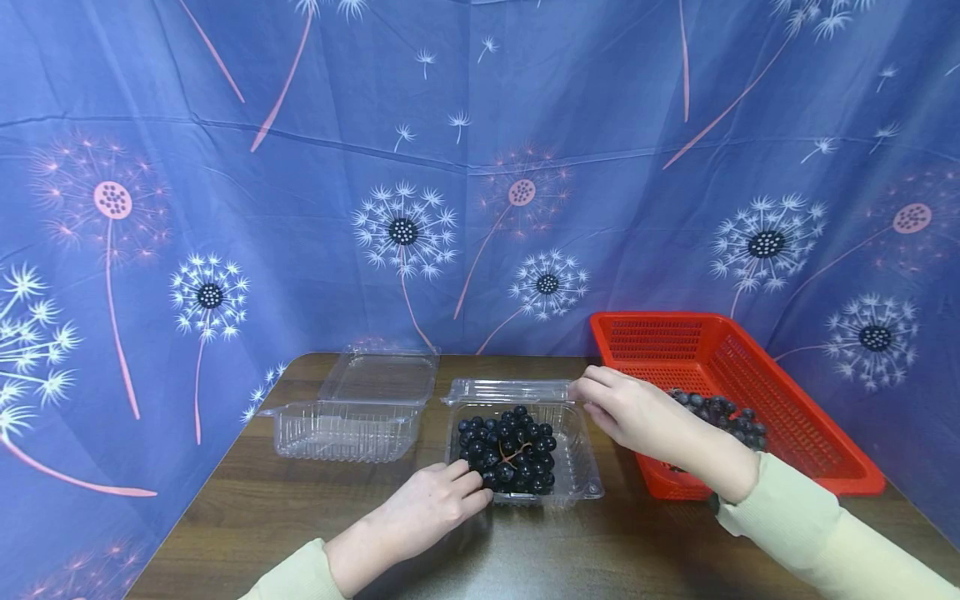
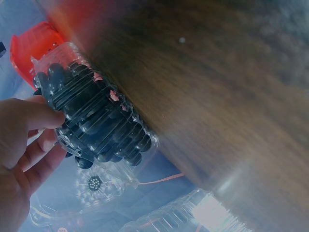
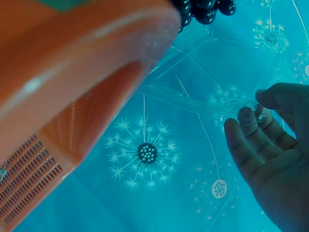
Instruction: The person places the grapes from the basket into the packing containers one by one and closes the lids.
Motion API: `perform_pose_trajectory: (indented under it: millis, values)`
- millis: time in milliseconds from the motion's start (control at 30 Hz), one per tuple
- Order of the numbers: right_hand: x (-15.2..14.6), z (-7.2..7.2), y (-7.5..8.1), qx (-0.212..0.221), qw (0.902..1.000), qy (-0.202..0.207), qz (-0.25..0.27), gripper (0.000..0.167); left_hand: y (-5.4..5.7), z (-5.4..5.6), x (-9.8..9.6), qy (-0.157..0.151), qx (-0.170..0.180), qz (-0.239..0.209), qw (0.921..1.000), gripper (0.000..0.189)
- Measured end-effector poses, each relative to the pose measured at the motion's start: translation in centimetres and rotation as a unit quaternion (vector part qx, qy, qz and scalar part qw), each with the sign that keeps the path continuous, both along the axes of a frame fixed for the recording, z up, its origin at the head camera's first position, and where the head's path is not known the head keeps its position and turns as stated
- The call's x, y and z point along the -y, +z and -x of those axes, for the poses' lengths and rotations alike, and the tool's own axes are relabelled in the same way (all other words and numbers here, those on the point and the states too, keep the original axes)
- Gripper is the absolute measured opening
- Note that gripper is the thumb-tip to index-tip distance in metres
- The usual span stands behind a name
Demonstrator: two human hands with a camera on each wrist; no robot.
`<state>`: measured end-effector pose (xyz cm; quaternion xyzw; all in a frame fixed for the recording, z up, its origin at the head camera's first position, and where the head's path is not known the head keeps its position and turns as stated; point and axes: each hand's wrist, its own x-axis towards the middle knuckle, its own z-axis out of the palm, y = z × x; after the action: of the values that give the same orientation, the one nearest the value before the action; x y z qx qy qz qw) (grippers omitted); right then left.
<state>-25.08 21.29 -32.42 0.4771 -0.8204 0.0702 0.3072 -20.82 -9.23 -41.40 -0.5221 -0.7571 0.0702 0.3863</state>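
Observation:
A bunch of dark grapes with a brown stem sits inside a clear plastic clamshell box at the middle of the table. Its lid is raised at the far side. My left hand holds the box's near-left corner; in the left wrist view the thumb lies against the outer wall, with the other fingers behind the rim. At the lid's right end, my right hand pinches the clear edge between thumb and fingers, seen also in the right wrist view.
Left of the box stands a second clear clamshell box with its lid folded back. A red perforated basket at the right holds more dark grapes, partly hidden behind my right forearm. A blue dandelion-print cloth hangs behind the wooden table.

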Motion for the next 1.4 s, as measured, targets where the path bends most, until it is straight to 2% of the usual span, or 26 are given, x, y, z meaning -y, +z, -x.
perform_pose_trajectory:
  millis: [133, 400, 833, 900, 1000, 1033, 1133, 1233, 1400]
  values:
    - [0.2, -0.5, -0.3, 0.004, 1.0000, -0.002, -0.001, 0.032, -0.4, 0.2, 0.1, -0.001, 0.005, 0.003, 1.0000, 0.025]
    - [0.3, -1.2, -0.9, 0.008, 0.9998, -0.016, -0.009, 0.031, 0.0, -0.2, 0.2, 0.002, 0.005, 0.005, 1.0000, 0.023]
    - [0.3, -2.1, -2.5, -0.012, 0.9998, 0.011, 0.011, 0.036, -0.1, -0.1, 0.3, -0.005, 0.013, 0.003, 0.9999, 0.020]
    - [0.3, -2.2, -2.7, -0.016, 0.9997, 0.015, 0.012, 0.032, -0.3, 0.0, 0.3, -0.004, 0.011, 0.005, 0.9999, 0.021]
    - [0.4, -2.5, -3.2, -0.023, 0.9996, 0.016, 0.009, 0.012, -0.7, 0.1, 0.4, 0.000, 0.008, 0.009, 0.9999, 0.021]
    - [0.4, -2.5, -3.3, -0.024, 0.9996, 0.015, 0.009, 0.015, -0.8, 0.2, 0.4, 0.003, 0.008, 0.010, 0.9999, 0.020]
    - [0.4, -2.7, -3.7, -0.026, 0.9996, 0.007, 0.007, 0.038, -1.0, 0.2, 0.5, 0.014, 0.010, 0.016, 0.9997, 0.019]
    - [0.3, -2.9, -4.1, -0.029, 0.9996, 0.000, 0.005, 0.037, -1.0, 0.1, 0.5, 0.024, 0.021, 0.020, 0.9993, 0.017]
    - [0.2, -3.2, -4.6, -0.033, 0.9994, -0.001, 0.006, 0.032, -1.0, 0.1, 0.4, 0.021, 0.022, 0.012, 0.9995, 0.017]
